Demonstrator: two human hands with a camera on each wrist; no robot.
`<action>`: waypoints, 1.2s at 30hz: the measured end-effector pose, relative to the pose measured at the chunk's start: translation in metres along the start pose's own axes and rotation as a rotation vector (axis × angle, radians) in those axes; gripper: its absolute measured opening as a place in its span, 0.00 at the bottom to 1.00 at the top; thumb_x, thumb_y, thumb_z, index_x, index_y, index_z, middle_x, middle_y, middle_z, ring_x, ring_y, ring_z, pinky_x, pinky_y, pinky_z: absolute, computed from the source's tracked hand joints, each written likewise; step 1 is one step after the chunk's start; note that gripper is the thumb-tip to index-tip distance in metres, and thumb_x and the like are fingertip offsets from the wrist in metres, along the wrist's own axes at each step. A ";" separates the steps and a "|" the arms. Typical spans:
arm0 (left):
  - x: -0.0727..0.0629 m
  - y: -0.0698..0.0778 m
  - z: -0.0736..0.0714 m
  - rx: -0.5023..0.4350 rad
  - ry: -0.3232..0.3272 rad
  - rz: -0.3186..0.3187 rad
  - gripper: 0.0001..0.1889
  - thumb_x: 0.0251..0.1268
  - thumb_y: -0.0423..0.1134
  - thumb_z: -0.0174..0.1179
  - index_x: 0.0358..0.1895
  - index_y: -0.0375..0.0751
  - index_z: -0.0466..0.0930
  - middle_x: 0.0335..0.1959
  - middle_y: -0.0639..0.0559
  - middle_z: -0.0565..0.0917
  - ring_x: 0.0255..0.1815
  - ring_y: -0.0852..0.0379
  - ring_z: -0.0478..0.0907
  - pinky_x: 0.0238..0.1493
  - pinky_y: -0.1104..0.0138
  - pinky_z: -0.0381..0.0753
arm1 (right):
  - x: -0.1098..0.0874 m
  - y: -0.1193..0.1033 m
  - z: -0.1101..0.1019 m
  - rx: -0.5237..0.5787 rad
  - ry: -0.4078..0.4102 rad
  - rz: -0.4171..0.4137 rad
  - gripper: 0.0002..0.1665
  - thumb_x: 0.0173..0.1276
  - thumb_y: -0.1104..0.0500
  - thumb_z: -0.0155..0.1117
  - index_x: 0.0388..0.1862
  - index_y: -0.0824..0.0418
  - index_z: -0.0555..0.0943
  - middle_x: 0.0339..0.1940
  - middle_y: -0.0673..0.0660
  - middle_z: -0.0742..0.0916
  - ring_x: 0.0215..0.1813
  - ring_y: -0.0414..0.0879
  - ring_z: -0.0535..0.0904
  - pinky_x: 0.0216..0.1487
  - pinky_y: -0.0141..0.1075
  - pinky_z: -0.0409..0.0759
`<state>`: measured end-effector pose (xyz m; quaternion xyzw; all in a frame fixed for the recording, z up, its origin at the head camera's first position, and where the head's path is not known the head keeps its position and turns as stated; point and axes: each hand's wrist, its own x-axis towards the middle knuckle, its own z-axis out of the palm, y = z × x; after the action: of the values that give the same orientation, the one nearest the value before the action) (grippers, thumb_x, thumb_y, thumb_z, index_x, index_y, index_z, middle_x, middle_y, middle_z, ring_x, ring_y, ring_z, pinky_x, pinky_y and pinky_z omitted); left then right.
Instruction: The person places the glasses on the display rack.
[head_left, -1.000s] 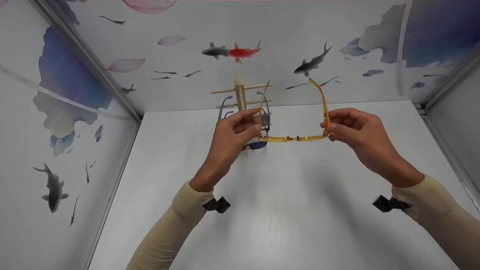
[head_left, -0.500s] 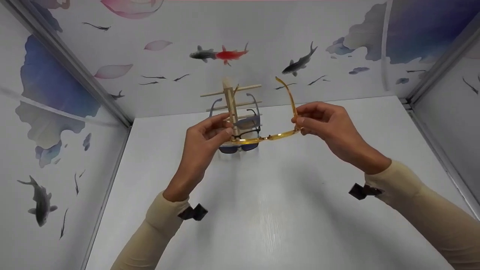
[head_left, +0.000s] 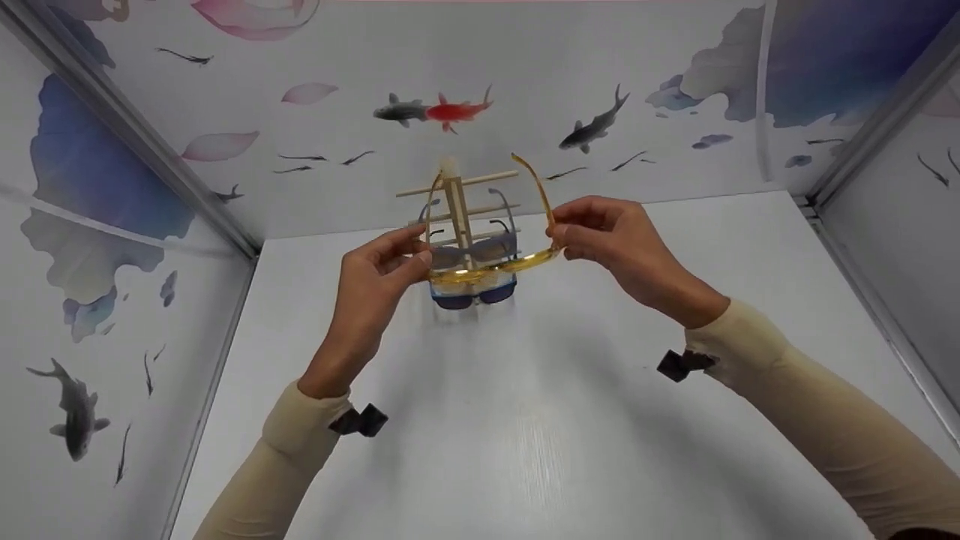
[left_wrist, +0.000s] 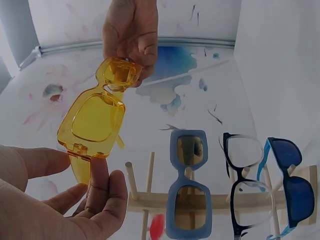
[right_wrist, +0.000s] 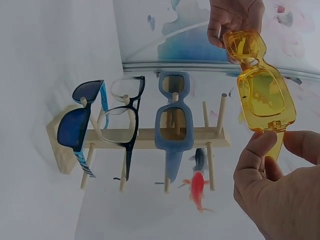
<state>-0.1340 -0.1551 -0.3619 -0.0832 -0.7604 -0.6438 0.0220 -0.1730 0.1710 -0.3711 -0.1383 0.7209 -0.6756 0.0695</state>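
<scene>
In the head view, yellow sunglasses (head_left: 534,261) with their temples unfolded are held in front of the wooden display stand (head_left: 454,196). My left hand (head_left: 384,271) pinches the left hinge end between thumb and fingers. At the right hinge end, my right hand (head_left: 619,244) has the same kind of pinch. Both wrist views show translucent yellow lenses (left_wrist: 95,120), apart from the stand. Lower on the stand hang blue-grey sunglasses (right_wrist: 174,145), clear-lens glasses with a black frame (right_wrist: 132,131) and dark-lens blue sunglasses (right_wrist: 73,129).
The stand has several thin crosswise pegs (head_left: 491,178) sticking out on both sides of its post. It stands on a white table (head_left: 525,420) near the back wall (head_left: 337,195). Side walls with metal-coloured edge strips (head_left: 217,360) enclose the table.
Both hands have carried the yellow sunglasses leftward, from beside the stand to in front of it. The head view has shifted slightly as well. Both pinches stay the same.
</scene>
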 end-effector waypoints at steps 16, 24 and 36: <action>0.011 0.004 -0.035 -0.008 0.070 -0.036 0.21 0.83 0.32 0.62 0.73 0.33 0.81 0.59 0.37 0.85 0.57 0.49 0.86 0.60 0.64 0.89 | 0.037 -0.004 0.034 0.039 -0.029 -0.024 0.18 0.80 0.59 0.70 0.63 0.66 0.85 0.59 0.68 0.87 0.53 0.55 0.85 0.58 0.41 0.89; 0.025 0.001 -0.042 -0.022 0.079 -0.062 0.20 0.83 0.35 0.64 0.72 0.36 0.82 0.58 0.40 0.85 0.55 0.48 0.85 0.60 0.63 0.89 | 0.050 -0.003 0.040 0.070 0.023 0.000 0.19 0.79 0.59 0.71 0.63 0.66 0.85 0.59 0.68 0.86 0.52 0.54 0.86 0.57 0.38 0.89; 0.046 -0.008 -0.038 -0.027 0.055 -0.081 0.22 0.83 0.36 0.64 0.74 0.35 0.80 0.57 0.39 0.84 0.54 0.47 0.86 0.61 0.59 0.89 | 0.068 0.002 0.030 0.084 0.033 0.059 0.19 0.80 0.58 0.71 0.62 0.68 0.84 0.60 0.65 0.86 0.54 0.54 0.86 0.58 0.37 0.88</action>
<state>-0.1834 -0.1894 -0.3567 -0.0349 -0.7536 -0.6562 0.0156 -0.2291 0.1222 -0.3696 -0.1027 0.6968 -0.7050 0.0831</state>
